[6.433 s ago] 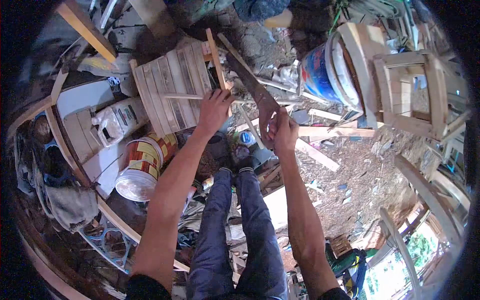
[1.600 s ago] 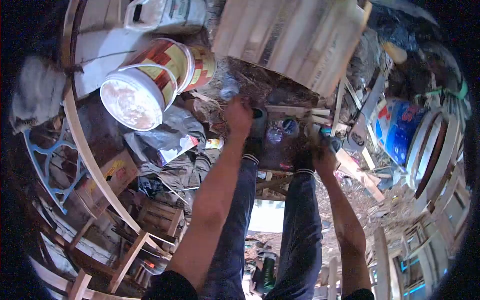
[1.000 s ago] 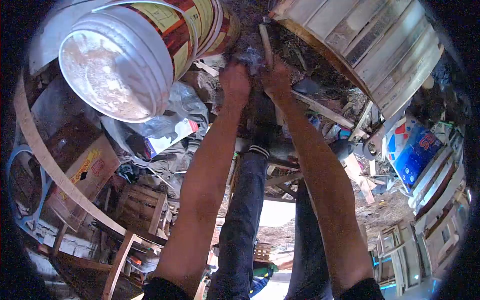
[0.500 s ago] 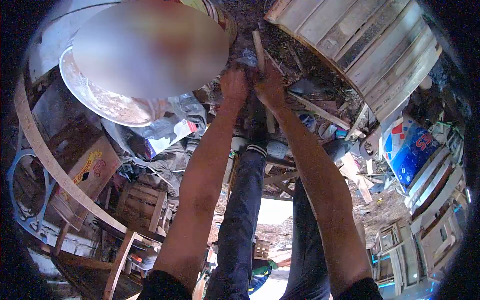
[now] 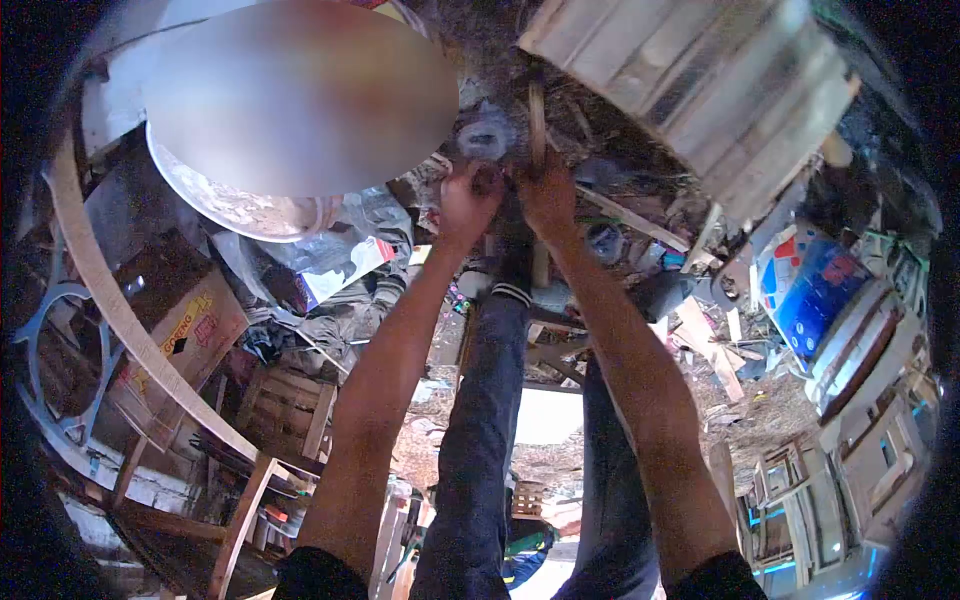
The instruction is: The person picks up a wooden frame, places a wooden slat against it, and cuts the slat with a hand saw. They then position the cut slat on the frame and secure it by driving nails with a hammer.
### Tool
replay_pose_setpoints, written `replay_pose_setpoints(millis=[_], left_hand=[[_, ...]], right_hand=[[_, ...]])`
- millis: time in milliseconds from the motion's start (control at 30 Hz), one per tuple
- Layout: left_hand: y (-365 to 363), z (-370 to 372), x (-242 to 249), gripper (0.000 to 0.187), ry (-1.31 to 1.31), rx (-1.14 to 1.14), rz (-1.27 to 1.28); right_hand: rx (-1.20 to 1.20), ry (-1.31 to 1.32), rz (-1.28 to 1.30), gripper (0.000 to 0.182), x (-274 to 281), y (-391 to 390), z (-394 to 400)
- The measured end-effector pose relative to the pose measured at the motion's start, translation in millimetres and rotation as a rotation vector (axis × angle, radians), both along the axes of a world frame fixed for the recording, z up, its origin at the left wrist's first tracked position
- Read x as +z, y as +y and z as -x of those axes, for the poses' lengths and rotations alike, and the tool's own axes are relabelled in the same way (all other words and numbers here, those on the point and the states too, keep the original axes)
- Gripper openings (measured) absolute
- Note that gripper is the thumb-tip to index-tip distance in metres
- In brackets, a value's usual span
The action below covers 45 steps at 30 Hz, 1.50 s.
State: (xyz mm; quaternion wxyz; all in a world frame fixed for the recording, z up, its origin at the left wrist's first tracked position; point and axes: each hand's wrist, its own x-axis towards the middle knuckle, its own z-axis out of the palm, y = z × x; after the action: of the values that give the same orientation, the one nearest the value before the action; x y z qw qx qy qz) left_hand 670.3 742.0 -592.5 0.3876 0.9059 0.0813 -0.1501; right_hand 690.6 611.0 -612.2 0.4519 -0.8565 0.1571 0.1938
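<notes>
My right hand (image 5: pixel 548 200) is closed around a narrow wooden stick (image 5: pixel 537 120), whose upper end sticks out above the fingers. Beside it, nearly touching, my left hand (image 5: pixel 468 205) has its fingers curled in. What it holds, if anything, is too dark and small to make out. Just above my left hand lies a crumpled clear plastic piece (image 5: pixel 484 138) with a pale round rim. Both hands are over the dark, littered ground, beyond my foot and trouser leg (image 5: pixel 480 390).
A slatted wooden panel (image 5: pixel 690 90) leans at upper right. On the left are a whitish basin (image 5: pixel 235 205), partly blurred out, a cardboard box (image 5: pixel 185 335) and a long curved strip (image 5: pixel 120 320). A blue printed package (image 5: pixel 815 300) and stacked wooden frames (image 5: pixel 785 500) stand right. Wood scraps (image 5: pixel 710 345) litter the ground.
My hands have shifted slightly down, and the stick has moved a little right and down with my right hand. The plastic piece above my left hand shows more fully.
</notes>
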Motion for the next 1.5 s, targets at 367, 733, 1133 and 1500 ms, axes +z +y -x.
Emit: replay_pose_setpoints(millis=[367, 733, 1133, 1500], left_hand=[[-140, 13, 139, 0.012, 0.129, 0.22, 0.525], [-257, -149, 168, 0.012, -0.328, -0.224, 0.463], [-284, -211, 121, 0.018, -0.681, -0.544, 0.321], [-247, -172, 133, 0.046, -0.886, -1.074, -0.111]], right_hand=[[-0.482, 0.322, 0.031, 0.034, 150, -130, 74], [-0.652, 0.086, -0.045, 0.021, 222, -258, 49], [-0.375, -0.201, 0.046, 0.044, 227, -321, -11], [-0.115, -0.59, 0.055, 0.046, 170, -286, -40]])
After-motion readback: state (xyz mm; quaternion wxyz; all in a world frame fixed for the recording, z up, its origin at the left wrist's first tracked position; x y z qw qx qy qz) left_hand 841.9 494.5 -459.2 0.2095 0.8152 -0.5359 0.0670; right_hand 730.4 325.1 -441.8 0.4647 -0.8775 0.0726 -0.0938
